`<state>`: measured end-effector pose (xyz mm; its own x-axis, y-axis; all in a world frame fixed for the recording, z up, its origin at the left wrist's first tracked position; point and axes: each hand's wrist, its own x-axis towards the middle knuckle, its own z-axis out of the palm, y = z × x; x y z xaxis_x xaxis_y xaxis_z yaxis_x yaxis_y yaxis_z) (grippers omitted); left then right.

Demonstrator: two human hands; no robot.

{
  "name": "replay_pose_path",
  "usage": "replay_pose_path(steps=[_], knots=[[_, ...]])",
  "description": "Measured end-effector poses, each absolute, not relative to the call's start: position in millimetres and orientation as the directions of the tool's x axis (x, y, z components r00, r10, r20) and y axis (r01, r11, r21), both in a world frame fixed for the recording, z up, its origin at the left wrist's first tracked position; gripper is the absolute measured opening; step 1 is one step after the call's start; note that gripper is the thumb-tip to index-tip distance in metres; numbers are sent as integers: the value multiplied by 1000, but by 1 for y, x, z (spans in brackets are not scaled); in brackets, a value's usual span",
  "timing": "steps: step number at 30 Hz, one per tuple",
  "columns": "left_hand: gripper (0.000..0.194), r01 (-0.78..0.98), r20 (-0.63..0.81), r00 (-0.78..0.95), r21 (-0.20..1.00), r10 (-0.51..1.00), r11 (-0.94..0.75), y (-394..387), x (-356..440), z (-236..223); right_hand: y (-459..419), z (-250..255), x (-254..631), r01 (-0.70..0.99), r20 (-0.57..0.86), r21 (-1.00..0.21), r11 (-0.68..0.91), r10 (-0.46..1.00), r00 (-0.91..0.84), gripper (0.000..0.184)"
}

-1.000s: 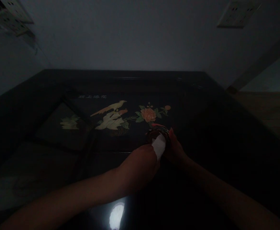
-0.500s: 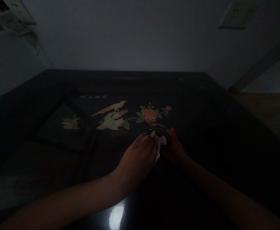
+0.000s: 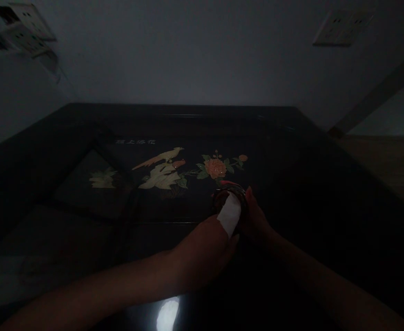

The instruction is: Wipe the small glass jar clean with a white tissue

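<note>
Holding white tissue in left hand, dark vessel in right hand, risking slip against surface by pushing too hard.

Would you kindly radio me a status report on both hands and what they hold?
Right hand: grip on dark round container. Left hand: grip on white tissue, at container's opening. Left hand and tissue partly hide container; view very dim.

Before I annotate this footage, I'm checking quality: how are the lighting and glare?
Head view: dim throughout; head view: a white glare patch on the dark glossy surface; head view: the white tissue-like piece stands out, the right hand is dimly lit.
</note>
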<state>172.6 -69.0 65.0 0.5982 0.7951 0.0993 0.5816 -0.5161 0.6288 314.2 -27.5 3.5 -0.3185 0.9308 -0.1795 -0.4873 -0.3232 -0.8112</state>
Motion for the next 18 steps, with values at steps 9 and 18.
replay_pose_path(steps=[9, 18], knots=[[39, 604, 74, 788, 102, 612, -790, -58, 163, 52, -24, 3, 313, -527, -150, -786, -323, 927, -344, 56], [28, 593, 140, 777, 167, 614, -788, -31, 141, 66, -23, -6, 316, -559, -93, -760, -331, 907, -411, 55]])
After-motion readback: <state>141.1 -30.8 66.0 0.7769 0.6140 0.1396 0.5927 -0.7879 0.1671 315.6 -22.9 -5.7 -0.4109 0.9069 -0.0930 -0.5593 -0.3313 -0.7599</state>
